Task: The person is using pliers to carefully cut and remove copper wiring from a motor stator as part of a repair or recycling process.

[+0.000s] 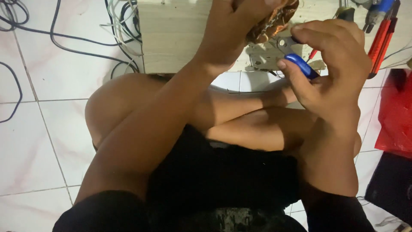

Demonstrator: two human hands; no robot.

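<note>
Up top, left hand (234,32) gripping copper coil (274,19) at frame edge, right hand (332,64) closed on blue-handled cutters (296,60), wooden board (176,34) beneath.

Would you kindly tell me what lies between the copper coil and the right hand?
In the head view, the metal jaws of the blue-handled cutters span from the right hand to the copper coil, held by the left hand.

Glossy blue plastic cutter handles (301,64), shiny copper coil (274,21), matt wooden board (171,34).
</note>
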